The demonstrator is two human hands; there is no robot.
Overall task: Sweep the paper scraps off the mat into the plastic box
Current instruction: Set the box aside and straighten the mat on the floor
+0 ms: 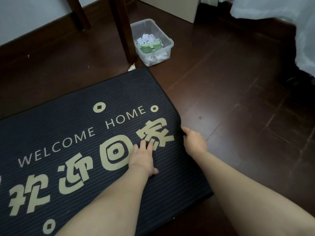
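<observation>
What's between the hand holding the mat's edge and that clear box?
In the head view, only bare dark floor beside the mat separates the right hand from the plastic box. One paper scrap lies aside, by the mat's far corner.

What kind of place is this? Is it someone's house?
Probably a room in a home: a WELCOME HOME doormat on a dark wooden floor, wooden furniture legs, and what looks like white bedding.

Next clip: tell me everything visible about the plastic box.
The plastic box is clear, rectangular, round-cornered, with a lipped rim and no lid. It stands upright on the dark wooden floor just beyond the far corner of the mat, beside a dark wooden furniture leg. White paper scraps lie piled inside, with a pale green plastic object on top.
</observation>
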